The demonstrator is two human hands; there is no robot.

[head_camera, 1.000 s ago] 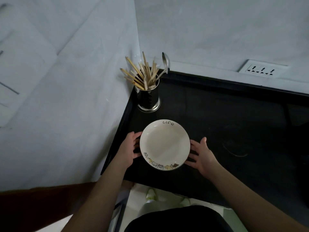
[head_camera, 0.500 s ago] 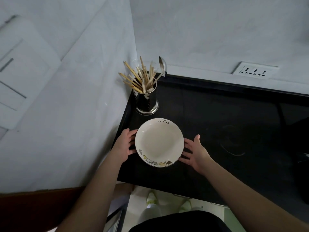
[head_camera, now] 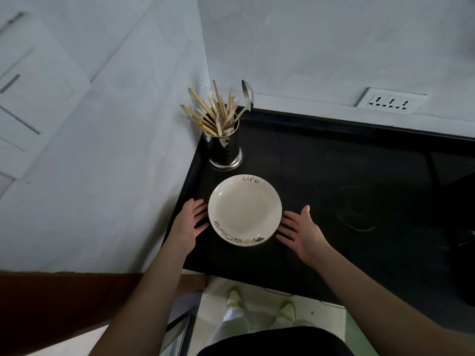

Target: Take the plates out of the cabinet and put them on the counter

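Observation:
A white plate [head_camera: 245, 210] with the word "life" on its far rim and small drawings on its near rim lies flat on the black counter [head_camera: 334, 181], near the left corner. My left hand [head_camera: 187, 226] is just left of the plate with fingers spread, fingertips close to the rim. To the plate's right, my right hand [head_camera: 302, 231] is spread open with a small gap to the rim. Neither hand holds anything. The cabinet is not in view.
A steel utensil holder [head_camera: 225, 146] with several wooden chopsticks and a spoon stands just behind the plate in the corner. White walls close the left and back; a socket strip [head_camera: 392, 101] sits on the back wall. The counter's front edge runs just before my wrists.
Both hands have come off the plate's rim and drawn slightly back and outward. The plate stays on the counter where it was.

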